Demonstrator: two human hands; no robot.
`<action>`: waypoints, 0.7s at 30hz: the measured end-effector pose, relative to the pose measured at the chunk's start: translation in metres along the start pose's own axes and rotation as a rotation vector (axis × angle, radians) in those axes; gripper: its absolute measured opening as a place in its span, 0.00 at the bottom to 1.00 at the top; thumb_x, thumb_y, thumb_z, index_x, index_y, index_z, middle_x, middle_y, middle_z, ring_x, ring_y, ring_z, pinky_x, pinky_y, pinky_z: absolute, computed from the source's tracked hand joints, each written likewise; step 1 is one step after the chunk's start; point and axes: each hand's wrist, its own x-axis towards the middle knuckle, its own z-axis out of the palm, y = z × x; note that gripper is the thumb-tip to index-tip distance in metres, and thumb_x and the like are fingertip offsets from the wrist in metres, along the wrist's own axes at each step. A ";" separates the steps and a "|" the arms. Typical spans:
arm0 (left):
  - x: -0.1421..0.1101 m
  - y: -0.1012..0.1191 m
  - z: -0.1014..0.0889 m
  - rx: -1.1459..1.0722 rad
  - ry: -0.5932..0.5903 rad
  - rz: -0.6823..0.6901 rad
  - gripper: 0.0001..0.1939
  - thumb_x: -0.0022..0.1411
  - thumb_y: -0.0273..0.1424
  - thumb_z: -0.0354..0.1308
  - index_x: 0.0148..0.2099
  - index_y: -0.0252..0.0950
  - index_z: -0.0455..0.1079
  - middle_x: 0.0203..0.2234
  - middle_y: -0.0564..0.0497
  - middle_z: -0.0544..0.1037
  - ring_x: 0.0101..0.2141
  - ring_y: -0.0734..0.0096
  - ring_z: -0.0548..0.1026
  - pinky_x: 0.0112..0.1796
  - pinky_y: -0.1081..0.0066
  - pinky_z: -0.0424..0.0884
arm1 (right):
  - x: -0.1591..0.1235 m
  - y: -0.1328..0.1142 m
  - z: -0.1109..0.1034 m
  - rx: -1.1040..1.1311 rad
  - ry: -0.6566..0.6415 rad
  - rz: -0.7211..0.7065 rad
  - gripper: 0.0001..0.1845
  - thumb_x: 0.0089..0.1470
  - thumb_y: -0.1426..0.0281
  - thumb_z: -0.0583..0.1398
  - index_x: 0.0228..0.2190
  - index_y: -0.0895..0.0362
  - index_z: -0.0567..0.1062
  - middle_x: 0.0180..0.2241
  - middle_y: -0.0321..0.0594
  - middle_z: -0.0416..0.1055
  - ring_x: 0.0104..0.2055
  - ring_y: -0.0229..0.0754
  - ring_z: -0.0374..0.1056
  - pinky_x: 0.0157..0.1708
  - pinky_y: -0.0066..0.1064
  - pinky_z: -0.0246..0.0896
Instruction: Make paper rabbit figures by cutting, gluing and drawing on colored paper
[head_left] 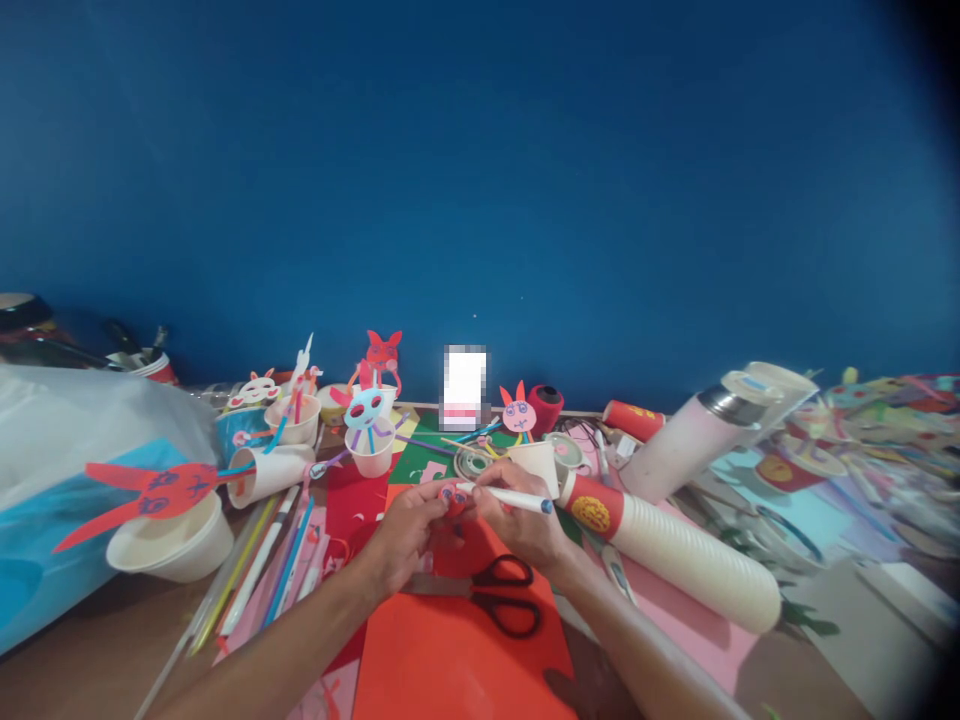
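Observation:
My left hand [411, 530] pinches a small pinkish-red paper cutout [454, 500] with drawn eyes, held above the orange paper sheet [450, 660]. Between the fingers of my right hand [514, 520] is a white marker [517, 499] with a blue end, its other end at the cutout. My fingers partly cover the cutout. Just below both hands, black-handled scissors [504, 598] lie on the orange sheet. Past my right hand a pink paper rabbit face [519, 416] stands over a white paper cup [532, 465].
A long stack of paper cups [690, 555] lies at right, with a thermos [686, 435] behind. At left are a red rabbit face [169, 492] over a white bowl [176, 545], several pens, and a plastic bag [60, 480]. A blue-faced figure [365, 410] stands in a cup.

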 end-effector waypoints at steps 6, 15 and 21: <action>0.000 -0.001 -0.001 -0.003 -0.008 -0.009 0.13 0.49 0.27 0.59 0.40 0.31 0.72 0.28 0.46 0.77 0.29 0.67 0.76 0.22 0.75 0.70 | 0.000 0.002 0.001 0.002 -0.001 0.005 0.05 0.50 0.71 0.54 0.24 0.56 0.68 0.24 0.36 0.70 0.27 0.37 0.65 0.29 0.27 0.58; 0.000 -0.002 -0.002 0.033 -0.017 -0.014 0.14 0.51 0.28 0.58 0.42 0.31 0.71 0.34 0.43 0.77 0.34 0.63 0.76 0.24 0.74 0.71 | 0.001 0.002 -0.001 0.049 0.061 0.006 0.06 0.50 0.71 0.54 0.24 0.56 0.68 0.23 0.37 0.68 0.26 0.38 0.63 0.26 0.28 0.58; 0.000 0.000 -0.002 -0.010 -0.036 0.002 0.13 0.50 0.29 0.59 0.41 0.32 0.70 0.36 0.44 0.77 0.35 0.65 0.76 0.23 0.75 0.71 | 0.002 0.003 -0.001 0.081 0.064 0.026 0.05 0.50 0.71 0.54 0.25 0.56 0.68 0.23 0.36 0.68 0.26 0.37 0.63 0.25 0.27 0.58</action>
